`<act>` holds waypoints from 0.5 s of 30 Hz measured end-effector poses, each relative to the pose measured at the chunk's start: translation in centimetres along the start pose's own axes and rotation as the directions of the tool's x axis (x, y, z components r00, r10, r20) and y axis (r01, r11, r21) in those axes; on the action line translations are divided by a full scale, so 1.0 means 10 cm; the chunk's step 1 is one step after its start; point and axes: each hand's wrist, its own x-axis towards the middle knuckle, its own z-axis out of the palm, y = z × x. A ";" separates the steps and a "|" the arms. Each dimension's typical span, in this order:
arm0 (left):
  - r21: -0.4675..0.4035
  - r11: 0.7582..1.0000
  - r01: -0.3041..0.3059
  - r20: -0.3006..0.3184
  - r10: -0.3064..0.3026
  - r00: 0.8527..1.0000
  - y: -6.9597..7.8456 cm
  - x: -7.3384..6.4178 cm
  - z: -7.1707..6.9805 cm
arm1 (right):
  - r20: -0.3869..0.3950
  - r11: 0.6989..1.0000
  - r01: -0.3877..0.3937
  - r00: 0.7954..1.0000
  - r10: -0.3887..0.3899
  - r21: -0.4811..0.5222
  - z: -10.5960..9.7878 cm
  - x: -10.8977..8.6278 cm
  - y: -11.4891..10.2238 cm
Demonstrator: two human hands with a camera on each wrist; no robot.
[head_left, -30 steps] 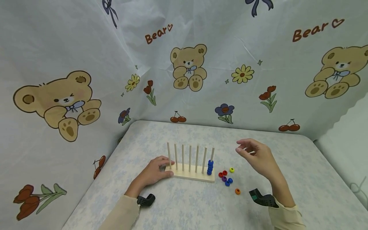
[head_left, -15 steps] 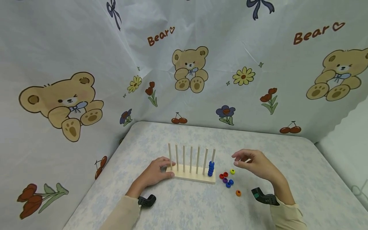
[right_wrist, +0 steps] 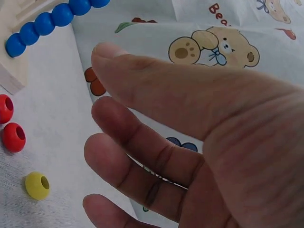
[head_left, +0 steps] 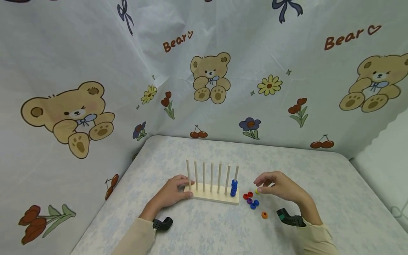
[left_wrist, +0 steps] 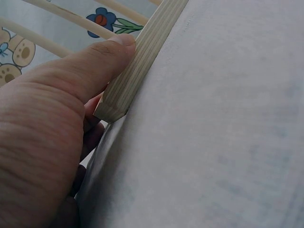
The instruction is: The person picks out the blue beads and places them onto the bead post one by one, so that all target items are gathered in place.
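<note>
In the head view, your left hand (head_left: 169, 192) grips the left end of the wooden peg board (head_left: 211, 195), thumb at the near edge and fingers behind. Seven rods rise from the board, and the stacked blue beads (head_left: 234, 188) sit on the rightmost one. Your right hand (head_left: 278, 186) hovers above the table (head_left: 197, 233), its fingertips near the yellow bead (head_left: 257, 191), which they partly hide. Near it lie two red beads (head_left: 245, 196), a purple bead (head_left: 249, 200) and two loose blue beads (head_left: 253, 205); the orange bead (head_left: 264, 215) lies closer to you. Behind the table hangs a bear-printed cloth (head_left: 229, 117).

In the left wrist view, your thumb presses along the board's edge near its corner; your other fingers are mostly hidden.

In the right wrist view, your thumb and bent fingers stand a little apart, holding nothing. The yellow bead rests on the table, clear of your fingertips, with the red beads between it and the board's corner.
</note>
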 end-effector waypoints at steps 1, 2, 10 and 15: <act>-0.001 1.000 -0.002 0.001 0.002 1.000 0.00 -0.01 0.00 | 0.015 1.000 0.001 1.000 -0.001 0.007 0.01 0.00 0.03; 0.000 1.000 -0.008 0.001 0.008 1.000 0.00 -0.01 0.00 | 0.031 1.000 0.001 1.000 -0.001 0.012 0.02 0.01 0.05; -0.014 1.000 -0.023 -0.003 0.023 1.000 0.01 -0.03 -0.01 | 0.133 0.998 -0.031 0.991 0.023 0.057 0.08 0.06 0.11; -0.014 1.000 -0.017 0.001 0.017 1.000 0.02 -0.03 -0.01 | 0.155 0.997 -0.045 0.987 0.034 0.069 0.11 0.08 0.14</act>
